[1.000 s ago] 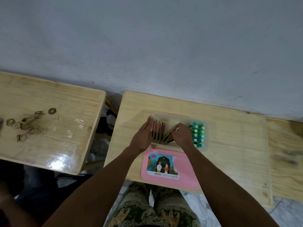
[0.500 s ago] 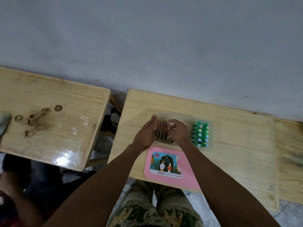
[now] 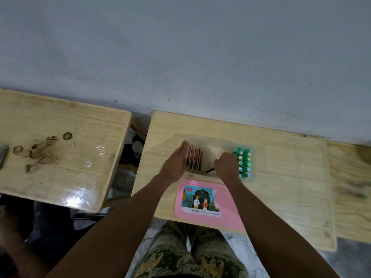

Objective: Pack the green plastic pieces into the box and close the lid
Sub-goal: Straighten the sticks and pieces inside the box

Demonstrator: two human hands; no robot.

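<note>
We see the clear box (image 3: 210, 140) on the table (image 3: 281, 177), long axis left-right. The green pieces (image 3: 243, 161) sit inside at its right end, in rows running away from us, just beside the right hand (image 3: 226, 165), so this hand is the nearer one. The left hand (image 3: 175, 163) is flat w/ straight fingers, pressed against a row of red-black sticks (image 3: 194, 159) at the box's left end. The right hand is curled; a dark stick (image 3: 209, 170) comes out from under it, prob. gripped. The pink lid (image 3: 226, 207) lies just on the near side of the box, parallel to it, i.e. we judge closing needs only a short lift forward.
</note>
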